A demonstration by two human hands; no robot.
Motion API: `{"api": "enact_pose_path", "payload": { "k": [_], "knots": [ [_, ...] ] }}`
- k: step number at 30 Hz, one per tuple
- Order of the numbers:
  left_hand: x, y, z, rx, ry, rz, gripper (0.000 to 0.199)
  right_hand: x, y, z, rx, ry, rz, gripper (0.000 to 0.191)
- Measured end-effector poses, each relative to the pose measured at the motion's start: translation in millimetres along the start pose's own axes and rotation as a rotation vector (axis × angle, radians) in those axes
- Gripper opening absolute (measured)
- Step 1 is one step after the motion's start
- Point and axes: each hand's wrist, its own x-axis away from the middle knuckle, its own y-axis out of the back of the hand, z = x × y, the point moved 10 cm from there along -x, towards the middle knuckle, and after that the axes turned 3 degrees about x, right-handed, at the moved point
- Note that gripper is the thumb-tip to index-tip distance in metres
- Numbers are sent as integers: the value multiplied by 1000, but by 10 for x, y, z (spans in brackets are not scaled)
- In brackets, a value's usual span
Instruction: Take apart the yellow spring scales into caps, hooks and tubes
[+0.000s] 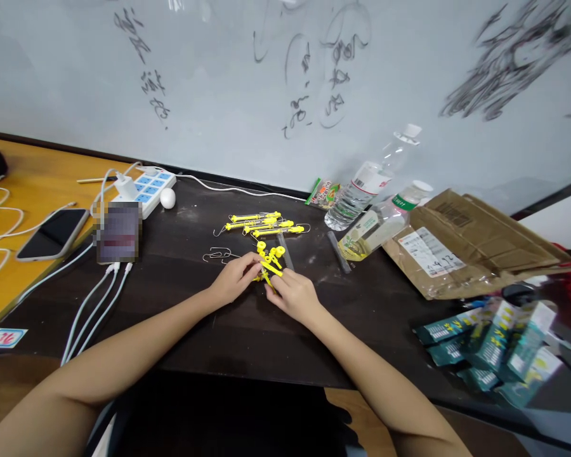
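My left hand [235,279] and my right hand [295,296] meet over the middle of the dark table. Between them is a slim yellow plastic piece [272,269]; fingers of both hands are closed on it, and its ends are partly hidden. Small yellow round parts [276,251] lie just beyond my fingertips. Farther back rests a group of yellow tube-like pieces with metal hooks [266,224], resembling small spring scales. Several bent wire hooks [221,254] lie left of the fingertips. A clear grey tube [285,252] lies behind my right hand.
At right stand a water bottle [359,193] and a drink bottle [385,219], beside a cardboard package [476,244] and green boxes [488,346]. On the left are a power strip [153,189], cables, a phone [54,233] and a blurred-out device [118,231]. A whiteboard [219,95] rises behind.
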Motion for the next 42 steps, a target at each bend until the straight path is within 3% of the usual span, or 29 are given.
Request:
{"api": "enact_pose_path", "payload": {
  "k": [4, 9, 11, 14, 17, 21, 27, 30, 36, 42],
  "knots": [
    [8, -47, -73, 14, -27, 44, 20, 13, 41, -67, -82, -37, -44, 26],
    [18, -98, -100, 8, -43, 101, 21, 71, 164, -231, -128, -168, -224, 18],
    [31, -154, -95, 45, -40, 161, 21, 74, 186, -223, -120, -160, -249, 25],
    [60, -239, -76, 120, -11, 249, 21, 50, 217, -162, -80, -112, -242, 35],
    [82, -293, -57, 269, 38, 292, 21, 23, 234, -115, -82, -74, -210, 25],
    [85, -320, -30, 446, 94, 293, 22, 6, 180, -149, -140, -94, -139, 24],
    [70, -300, -50, 475, 62, 272, 22, 15, 78, -161, -245, -102, -89, 29],
    [76, -276, -47, 370, 56, 260, 22, 17, 20, -189, -389, -159, -36, 18],
    [68, -163, -154, -225, -86, 203, 20, 14, -145, -234, -866, -291, 86, 19],
    [80, -251, -148, -488, -157, 262, 23, 90, -536, -279, -1401, -529, 222, 14]
  ]
}}
